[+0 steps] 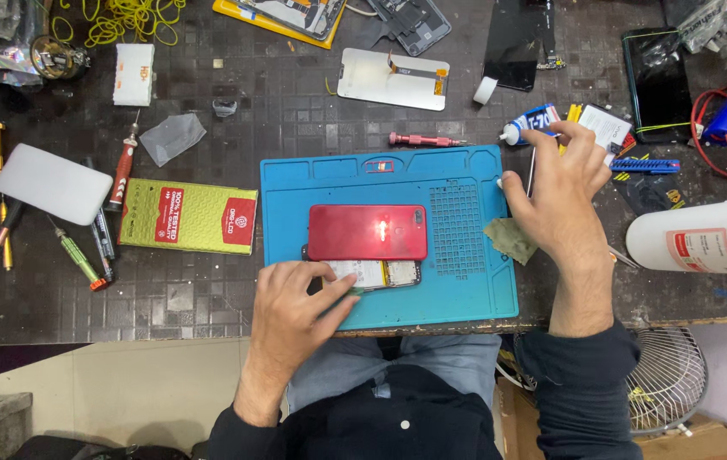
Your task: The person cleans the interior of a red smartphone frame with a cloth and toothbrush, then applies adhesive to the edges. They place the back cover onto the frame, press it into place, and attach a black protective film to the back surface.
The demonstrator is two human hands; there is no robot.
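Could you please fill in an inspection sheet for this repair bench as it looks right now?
Surface: dark tiled bench with blue mat.
Job's things: red phone back overlapping an opened phone.
Clutter: screwdrivers, green box, glue tube, white bottle.
Hands: left hand on the opened phone; right hand holds a thin tool.
Cables: yellow wire, red wire.
Surroundings: fan below.

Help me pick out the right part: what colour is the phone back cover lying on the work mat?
Red, glossy, on the blue work mat: the phone back cover shows best in the head view.
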